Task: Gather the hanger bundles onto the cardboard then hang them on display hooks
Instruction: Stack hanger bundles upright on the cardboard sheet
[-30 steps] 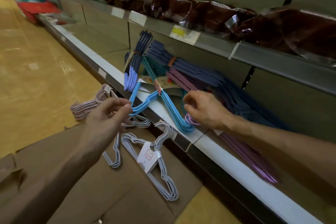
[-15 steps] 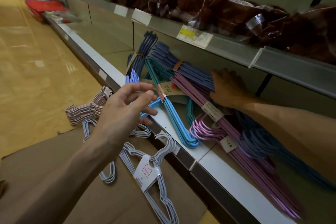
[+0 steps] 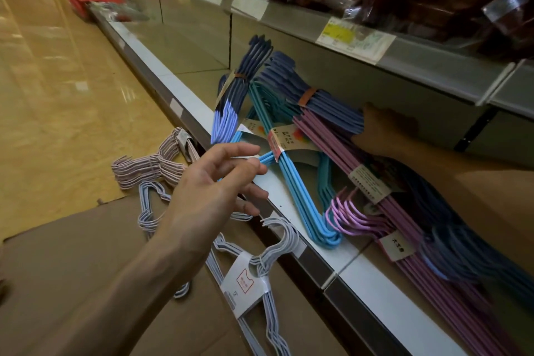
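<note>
Since a second ago the right hand (image 3: 384, 130) has gone from the near purple hooks to the far back of the shelf (image 3: 375, 292), behind the purple bundle (image 3: 361, 165); its fingers are hidden, so its grip cannot be told. The left hand (image 3: 213, 191), fingers loosely spread and holding nothing, has risen toward the light-blue bundle (image 3: 297, 196). Gathering looks unfinished. White wire bundles (image 3: 260, 266), thin and paper-banded, lie on the matte cardboard (image 3: 86, 283); the shelf's bundles are smooth, coated, triangular.
</note>
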